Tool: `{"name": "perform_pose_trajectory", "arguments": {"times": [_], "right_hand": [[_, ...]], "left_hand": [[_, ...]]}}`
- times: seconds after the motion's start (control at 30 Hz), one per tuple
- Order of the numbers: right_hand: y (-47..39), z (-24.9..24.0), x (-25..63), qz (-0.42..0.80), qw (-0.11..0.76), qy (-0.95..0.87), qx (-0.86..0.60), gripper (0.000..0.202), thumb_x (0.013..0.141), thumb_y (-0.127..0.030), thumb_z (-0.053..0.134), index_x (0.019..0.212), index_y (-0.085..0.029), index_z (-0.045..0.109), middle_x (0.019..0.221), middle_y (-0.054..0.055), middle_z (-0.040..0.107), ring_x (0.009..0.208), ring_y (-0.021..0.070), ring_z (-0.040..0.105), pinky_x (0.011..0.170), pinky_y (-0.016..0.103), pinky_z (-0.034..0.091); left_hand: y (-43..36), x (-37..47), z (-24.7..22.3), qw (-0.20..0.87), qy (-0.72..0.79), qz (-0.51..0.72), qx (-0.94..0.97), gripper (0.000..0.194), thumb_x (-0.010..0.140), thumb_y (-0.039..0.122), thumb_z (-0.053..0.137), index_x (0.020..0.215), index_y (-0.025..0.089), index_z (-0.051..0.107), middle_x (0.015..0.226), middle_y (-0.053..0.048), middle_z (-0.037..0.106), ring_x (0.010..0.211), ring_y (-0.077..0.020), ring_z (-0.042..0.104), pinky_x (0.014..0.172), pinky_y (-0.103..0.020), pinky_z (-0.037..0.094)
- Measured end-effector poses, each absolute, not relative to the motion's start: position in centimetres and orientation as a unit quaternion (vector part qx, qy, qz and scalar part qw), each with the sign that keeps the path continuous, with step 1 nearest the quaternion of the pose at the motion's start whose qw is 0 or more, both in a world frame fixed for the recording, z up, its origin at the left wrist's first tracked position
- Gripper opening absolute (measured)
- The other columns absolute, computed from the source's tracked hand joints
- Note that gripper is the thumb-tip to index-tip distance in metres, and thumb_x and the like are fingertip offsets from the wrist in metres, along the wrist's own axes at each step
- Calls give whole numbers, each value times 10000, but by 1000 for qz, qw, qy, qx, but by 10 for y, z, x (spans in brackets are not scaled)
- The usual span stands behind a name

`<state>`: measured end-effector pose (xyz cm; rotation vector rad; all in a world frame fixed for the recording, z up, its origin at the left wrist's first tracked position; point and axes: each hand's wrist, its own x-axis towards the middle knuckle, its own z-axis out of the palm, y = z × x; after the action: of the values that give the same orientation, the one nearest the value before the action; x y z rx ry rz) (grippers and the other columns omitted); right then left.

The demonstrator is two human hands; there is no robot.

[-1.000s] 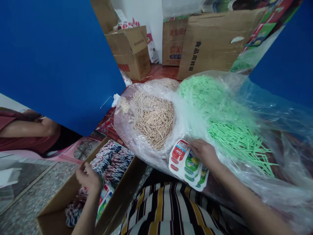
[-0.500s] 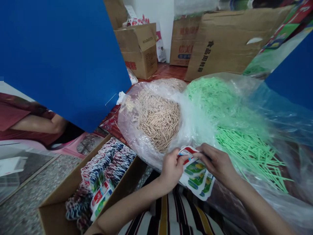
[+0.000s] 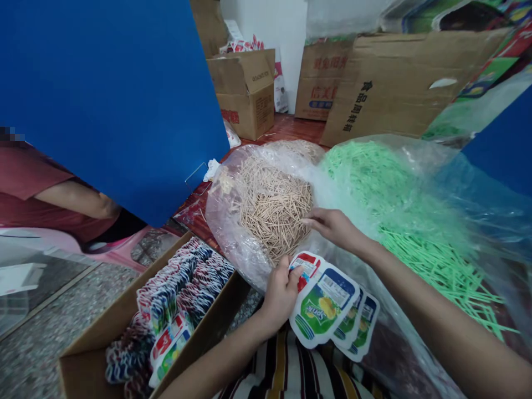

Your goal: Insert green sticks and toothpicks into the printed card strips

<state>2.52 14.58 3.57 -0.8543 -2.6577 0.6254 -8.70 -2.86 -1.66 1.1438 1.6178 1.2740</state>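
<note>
My left hand [image 3: 279, 295] grips a fanned set of flat bottle-shaped packets [image 3: 322, 310] with green, yellow and red print, above my lap. At the right edge of a heap of short beige sticks [image 3: 276, 216] is my right hand [image 3: 336, 227], its thumb and fingertips pinched together. What lies between those fingertips is too small to make out. The sticks lie in an opened clear plastic bag [image 3: 220, 208]. To the right, long bright green sticks [image 3: 432, 257] spill from another clear bag.
An open carton [image 3: 89, 332] at lower left holds rows of similar packets [image 3: 178, 288]. Blue panels [image 3: 112, 100] stand at left and right. Cardboard boxes [image 3: 241, 91] line the back. A person in a red shirt [image 3: 37, 177] sits beyond the left panel.
My right hand has let go of the packets and moved up and left to the beige sticks. My left hand keeps the packets, now tilted and spread wider. The view has shifted slightly.
</note>
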Motion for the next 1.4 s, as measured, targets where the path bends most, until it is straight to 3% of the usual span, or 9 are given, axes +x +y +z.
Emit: {"name": "perform_pose_trajectory", "arguments": {"times": [0.07,0.23,0.43,0.57,0.8,1.0,1.23,1.4], "right_hand": [[175,27,-3,99,44,-952,-285,251,929,-225,407,945,-146,645,929,63,679,840,154,613,768,237,429],[223,1,-63,25,-21,-953,-300,214,834,-113,491,923,-52,675,1011,198,641,992,258,570,927,341,368],[241,-11,-90,-8,-74,-943,-324,285,813,-142,520,1040,-43,660,1160,251,583,1063,364,526,867,463,405],[239,-10,-87,-4,-89,-956,-280,262,826,-146,510,1005,-20,654,1075,239,627,1010,308,577,882,394,402],[215,-10,-61,21,-96,-980,-172,291,784,-117,549,1068,-108,614,1078,120,647,1030,210,578,947,285,348],[207,-10,-57,28,-86,-978,-188,174,811,-237,581,914,-133,675,985,112,642,912,218,576,820,297,388],[190,-10,-65,19,-13,-976,-217,200,876,-217,511,839,-140,692,1045,152,598,1084,309,443,889,407,307],[192,-7,-56,64,25,-972,-225,222,911,-246,475,846,-118,645,931,108,606,825,177,549,768,272,369]], "left_hand": [[-30,-90,-16,398,627,508,436,167,885,348,479,819,198,507,715,5,588,686,-152,541,667,-251,428],[-33,-96,-17,438,611,523,403,223,869,356,499,741,178,539,651,18,541,639,-133,489,614,-229,404],[-32,-101,-21,476,589,549,355,244,833,357,548,705,153,588,624,21,535,611,-122,470,575,-215,386],[-30,-104,-23,472,586,554,356,219,824,327,558,729,144,633,662,5,579,652,-135,501,613,-224,405],[-27,-107,-30,454,595,548,373,229,869,344,499,780,155,593,704,2,566,691,-140,497,661,-239,406],[-26,-105,-35,436,608,521,411,215,902,335,445,787,180,538,699,13,546,676,-135,486,651,-235,392],[-29,-100,-31,396,631,492,451,156,894,287,451,770,201,493,701,16,538,693,-144,501,666,-242,385],[-30,-100,-30,430,621,507,415,147,883,315,467,817,195,521,724,3,569,701,-145,511,650,-238,400]]}}
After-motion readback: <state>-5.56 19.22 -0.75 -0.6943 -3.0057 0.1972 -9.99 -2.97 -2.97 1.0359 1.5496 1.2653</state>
